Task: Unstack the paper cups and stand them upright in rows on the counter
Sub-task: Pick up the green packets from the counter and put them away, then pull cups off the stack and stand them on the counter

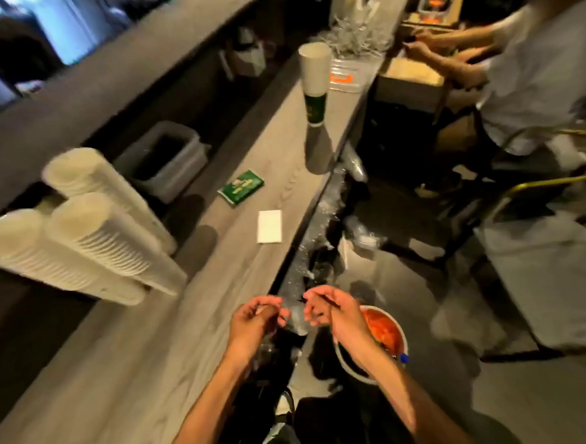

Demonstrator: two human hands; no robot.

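Grey counter (130, 360) with cup stacks (86, 229), green packet (240, 187), white napkin (269, 226)

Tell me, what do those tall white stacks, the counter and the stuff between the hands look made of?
White stacks: likely paper cups, matte, with ribbed rims. Counter: pale wood-look surface, grain lines visible, perhaps laminate. Between the left hand and right hand: a clear, glinting plastic wrap, seemingly.

- The surface (130, 343) is seen as matt, pale grey wood grain.
- The three cup stacks (86, 235) are made of matt white paper, ribbed by their rims.
- Glossy clear plastic wrap (296, 316) is pinched by both hands.
- The green packet (240, 187) is shown glossy.
- The bin (170, 159) is of translucent plastic.
- The chair frame (529, 183) is seen as brassy metal.
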